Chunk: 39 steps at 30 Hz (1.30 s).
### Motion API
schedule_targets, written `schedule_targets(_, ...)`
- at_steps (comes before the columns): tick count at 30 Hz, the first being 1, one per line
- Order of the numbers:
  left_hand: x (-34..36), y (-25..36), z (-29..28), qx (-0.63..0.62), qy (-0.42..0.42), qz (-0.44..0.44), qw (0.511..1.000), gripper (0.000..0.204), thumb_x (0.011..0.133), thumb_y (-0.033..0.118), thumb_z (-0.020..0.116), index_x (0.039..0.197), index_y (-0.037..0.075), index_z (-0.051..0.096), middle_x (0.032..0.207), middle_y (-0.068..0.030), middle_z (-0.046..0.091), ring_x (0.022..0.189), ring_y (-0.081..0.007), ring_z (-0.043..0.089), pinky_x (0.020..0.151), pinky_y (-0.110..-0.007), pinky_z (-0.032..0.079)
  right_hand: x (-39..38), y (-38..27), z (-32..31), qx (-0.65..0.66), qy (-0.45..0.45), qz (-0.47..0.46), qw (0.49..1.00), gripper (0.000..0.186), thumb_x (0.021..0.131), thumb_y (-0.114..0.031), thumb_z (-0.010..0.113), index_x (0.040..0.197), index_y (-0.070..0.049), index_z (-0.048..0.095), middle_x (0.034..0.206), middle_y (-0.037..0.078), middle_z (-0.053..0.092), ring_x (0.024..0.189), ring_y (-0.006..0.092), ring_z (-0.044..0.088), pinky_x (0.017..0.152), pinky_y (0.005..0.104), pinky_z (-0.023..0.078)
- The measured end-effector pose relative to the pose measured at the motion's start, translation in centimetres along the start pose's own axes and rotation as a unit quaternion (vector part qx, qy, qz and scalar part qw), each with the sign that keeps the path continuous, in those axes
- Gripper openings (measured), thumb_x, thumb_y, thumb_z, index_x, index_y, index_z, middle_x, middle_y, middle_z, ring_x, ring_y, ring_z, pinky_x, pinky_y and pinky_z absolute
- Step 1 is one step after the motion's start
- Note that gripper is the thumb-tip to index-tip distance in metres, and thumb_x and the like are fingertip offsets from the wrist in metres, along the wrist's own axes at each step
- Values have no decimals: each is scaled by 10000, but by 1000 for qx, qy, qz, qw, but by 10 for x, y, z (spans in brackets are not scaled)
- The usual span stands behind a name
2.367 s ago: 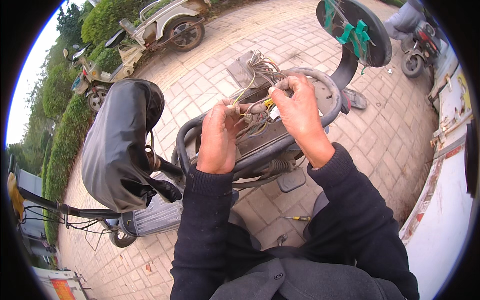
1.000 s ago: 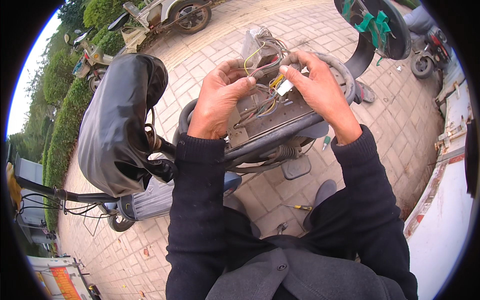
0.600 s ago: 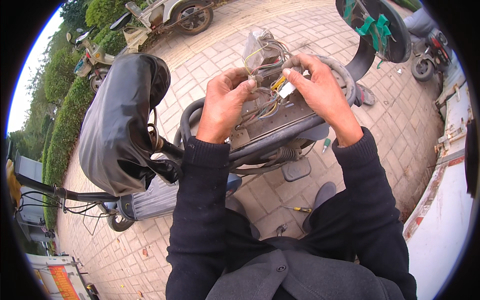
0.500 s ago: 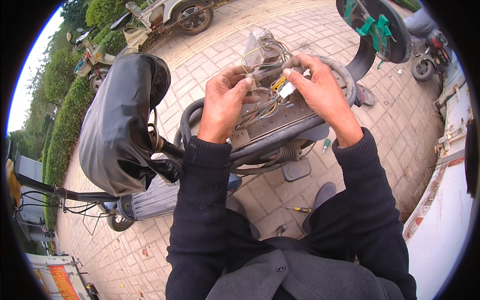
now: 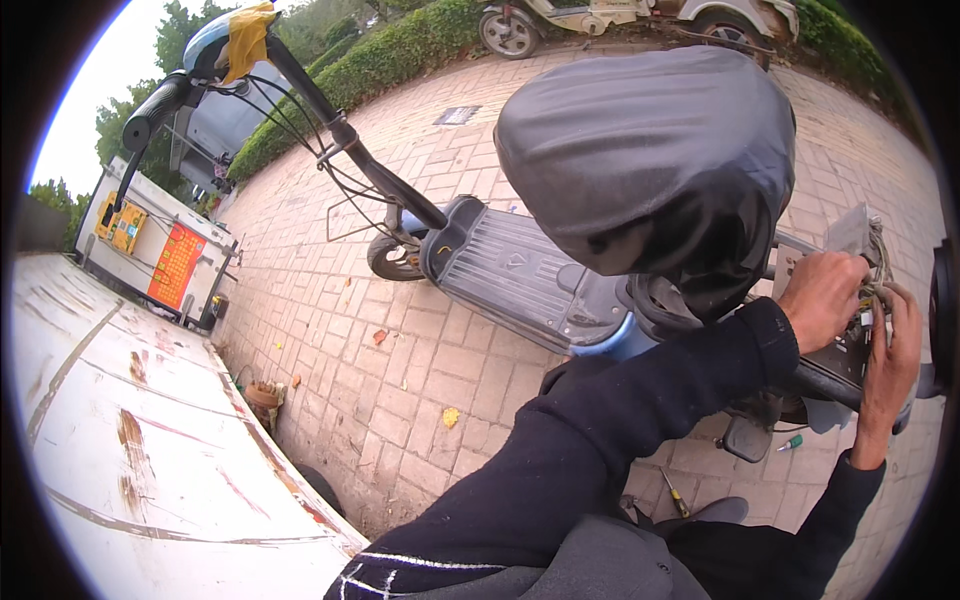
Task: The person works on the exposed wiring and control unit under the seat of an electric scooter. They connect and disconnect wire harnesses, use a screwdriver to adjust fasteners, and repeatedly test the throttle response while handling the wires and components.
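At the right side of the head view, both my hands are in among the wires (image 5: 880, 250) at the rear of an electric scooter. My left hand (image 5: 825, 298) is closed, its fingers curled on the wires; the exact piece it pinches is hidden. My right hand (image 5: 892, 345) is just right of it, thumb and fingers closed on the wiring, with small white connectors (image 5: 866, 318) beside them. Behind the hands stands a grey metal box (image 5: 849, 230). The scooter's seat (image 5: 650, 150), under a black cover, is left of my hands, and the ribbed footboard (image 5: 515, 265) extends farther left.
On the paving lie a yellow-and-black screwdriver (image 5: 677, 497) and a small green-handled tool (image 5: 791, 442). A scratched white panel (image 5: 150, 430) fills the lower left. The scooter's handlebar stem (image 5: 340, 130) rises at upper left. Another scooter (image 5: 600, 18) stands by the hedge.
My view has swung left, so the scooter and my hands now appear farther right. Both hands stay at the wires and have come closer together.
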<state>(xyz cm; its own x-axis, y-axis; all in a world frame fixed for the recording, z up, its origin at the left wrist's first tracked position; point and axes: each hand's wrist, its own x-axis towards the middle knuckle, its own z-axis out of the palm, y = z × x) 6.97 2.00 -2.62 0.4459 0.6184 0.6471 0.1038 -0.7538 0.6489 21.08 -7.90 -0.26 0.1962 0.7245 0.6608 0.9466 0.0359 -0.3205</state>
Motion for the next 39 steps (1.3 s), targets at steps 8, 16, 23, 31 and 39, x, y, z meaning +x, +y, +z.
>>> schedule_targets(8,-8,-27,36,-43,112,142,982,227,811,29,681,1019,33,588,950,-165,611,947,-435,586,809,-523,471,2,42,9,-34,-38,-25,998,267,1021,-53,563,1278,0,607,1283,139,615,1234,318,585,1027,369,455)
schedule_targets(16,-5,-38,46,-30,69,69,995,222,809,35,662,1006,1,563,980,-197,595,976,-451,569,815,-542,450,6,55,10,-43,-58,-87,994,227,984,-25,560,1207,19,573,1205,176,591,1164,369,554,968,395,459)
schedule_targets(23,-6,-35,52,-28,66,59,996,195,823,38,643,991,-6,555,991,-199,595,997,-445,569,841,-533,455,7,54,6,-81,-66,-121,987,302,927,3,579,1227,36,564,1279,195,572,1186,401,528,984,412,448)
schedule_targets(31,-6,-25,42,0,49,46,998,163,819,53,651,957,13,574,964,-183,611,967,-422,599,829,-512,475,1,59,9,-82,-37,-142,986,315,938,-7,575,1247,45,554,1287,195,568,1234,380,527,1033,401,429)
schedule_targets(39,-4,-23,46,18,56,44,997,174,799,64,670,945,7,595,941,-188,621,957,-416,610,830,-510,487,6,67,4,-69,-68,-115,989,316,975,-71,557,1274,32,555,1279,187,560,1244,366,529,1044,393,424)
